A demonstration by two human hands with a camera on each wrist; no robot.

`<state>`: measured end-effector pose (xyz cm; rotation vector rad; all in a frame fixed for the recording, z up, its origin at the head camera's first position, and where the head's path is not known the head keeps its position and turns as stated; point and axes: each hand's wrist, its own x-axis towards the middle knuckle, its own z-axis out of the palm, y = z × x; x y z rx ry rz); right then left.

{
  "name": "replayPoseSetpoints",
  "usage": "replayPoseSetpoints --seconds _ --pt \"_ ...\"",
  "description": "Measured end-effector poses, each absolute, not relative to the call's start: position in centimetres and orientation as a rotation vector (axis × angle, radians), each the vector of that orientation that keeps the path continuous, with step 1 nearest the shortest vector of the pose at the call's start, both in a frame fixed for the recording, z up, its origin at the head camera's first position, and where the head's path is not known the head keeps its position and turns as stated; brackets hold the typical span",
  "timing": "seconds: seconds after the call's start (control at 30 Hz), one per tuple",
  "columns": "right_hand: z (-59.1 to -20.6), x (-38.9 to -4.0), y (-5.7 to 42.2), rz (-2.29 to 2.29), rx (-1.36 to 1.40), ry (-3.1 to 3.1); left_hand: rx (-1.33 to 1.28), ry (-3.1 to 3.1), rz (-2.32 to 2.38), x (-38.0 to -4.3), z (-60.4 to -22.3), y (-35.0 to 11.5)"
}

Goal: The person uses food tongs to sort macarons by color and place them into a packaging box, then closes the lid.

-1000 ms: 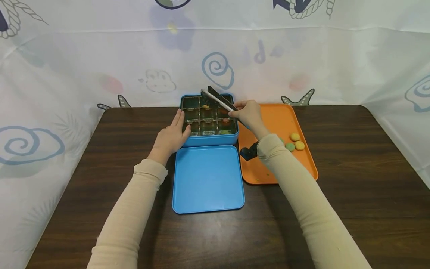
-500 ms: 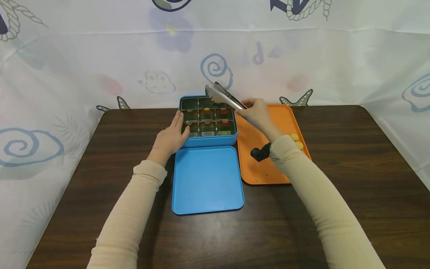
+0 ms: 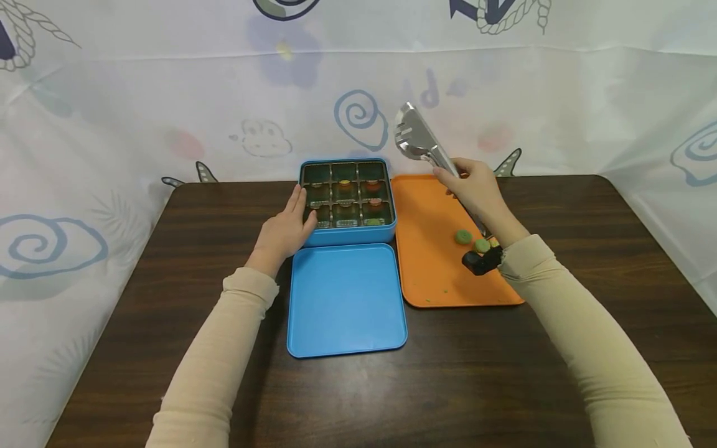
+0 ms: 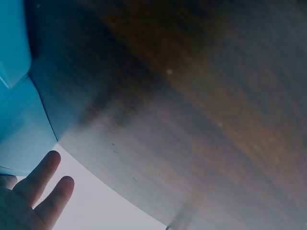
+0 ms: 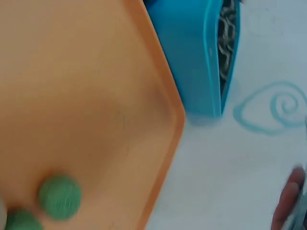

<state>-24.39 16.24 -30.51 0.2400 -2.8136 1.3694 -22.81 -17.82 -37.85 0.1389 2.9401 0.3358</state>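
My right hand (image 3: 476,193) grips a pair of metal tongs (image 3: 442,158), raised above the far side of the orange tray (image 3: 426,280), with the tong heads pointing up and left. No cookie shows between the heads. My left hand (image 3: 284,231) lies against the left side of the blue box (image 3: 353,236), its fingers straight along the rim; two of its fingers (image 4: 41,177) show in the left wrist view. A dark insert with several compartments fills the box, and some hold coloured cookies. On the tray lie green cookies (image 3: 463,237), with a yellow cookie (image 3: 494,242) partly hidden by the wrist.
A shallow blue lid (image 3: 347,302) lies in front of the box. Green crumbs dot the tray. Behind the dark wooden table (image 3: 168,298) hangs a white printed cloth (image 3: 224,93).
My right hand has drawn the tongs from over the box up and right, across to above the tray. The left hand has stayed at the box's side.
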Motion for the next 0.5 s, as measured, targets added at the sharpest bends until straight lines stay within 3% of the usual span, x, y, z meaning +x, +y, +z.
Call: replayPoseSetpoints --seconds 0.5 --pt "-30.9 -22.2 25.1 1.185 0.051 -3.027 0.135 2.943 0.34 -22.9 -38.0 -17.8"
